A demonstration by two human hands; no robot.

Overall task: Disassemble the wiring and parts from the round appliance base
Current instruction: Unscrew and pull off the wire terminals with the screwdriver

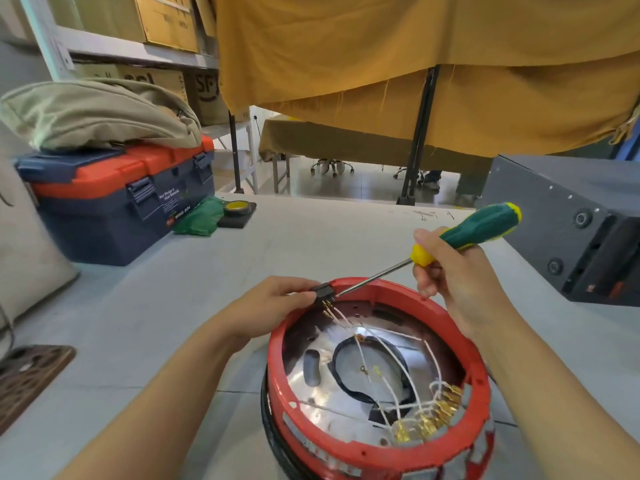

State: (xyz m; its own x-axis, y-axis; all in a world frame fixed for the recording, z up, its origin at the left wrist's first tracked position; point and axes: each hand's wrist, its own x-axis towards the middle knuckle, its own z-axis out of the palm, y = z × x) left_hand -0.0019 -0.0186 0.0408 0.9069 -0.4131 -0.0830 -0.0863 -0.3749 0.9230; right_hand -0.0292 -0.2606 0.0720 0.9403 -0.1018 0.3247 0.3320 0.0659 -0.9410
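- Pale grey surface (194,292) carries a navy and orange plastic toolbox (117,199) at far left and a dark grey metal case (571,216) at far right.
- Round red-rimmed appliance base (377,445) sits at the near edge, open side up, with a shiny metal interior.
- White braided wires (391,358) run across the interior to brass terminals (429,417).
- Left hand (273,306) pinches a small black connector block (323,292) at the far rim.
- Right hand (453,275) grips a green and yellow-handled screwdriver (464,237); its tip meets the block.
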